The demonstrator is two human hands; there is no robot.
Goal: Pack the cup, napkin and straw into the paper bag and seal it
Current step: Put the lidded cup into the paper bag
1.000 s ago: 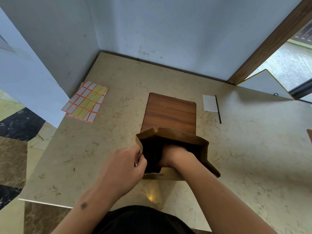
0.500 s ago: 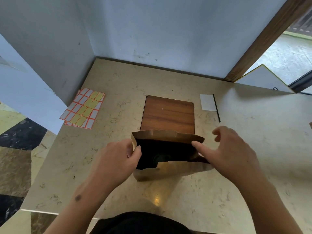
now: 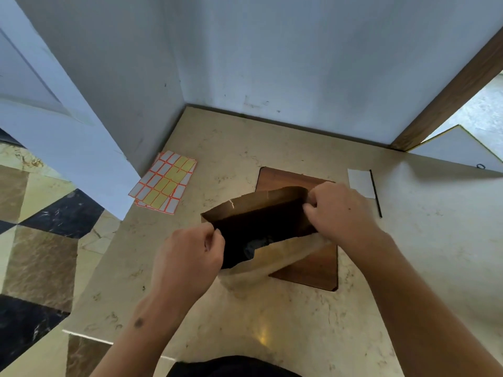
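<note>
A brown paper bag (image 3: 277, 259) stands over the wooden board (image 3: 313, 270) with its mouth open toward me. My left hand (image 3: 187, 257) pinches the bag's near left rim. My right hand (image 3: 340, 213) pinches the far right rim. Something dark, probably the cup (image 3: 251, 247), shows dimly deep inside the bag. A white napkin (image 3: 360, 182) lies flat on the counter to the right of the board, and a thin black straw (image 3: 375, 194) lies along its right edge.
A sheet of yellow and white stickers (image 3: 164, 182) lies at the counter's left, by the wall. White walls close the back and left. A white panel (image 3: 460, 146) leans at the back right. The marble counter's (image 3: 435, 254) left edge drops to a tiled floor.
My right hand came out of the bag and now pinches its right rim. The bag has tipped and turned a little, its mouth pulled wider. My head moved back, so more wall shows.
</note>
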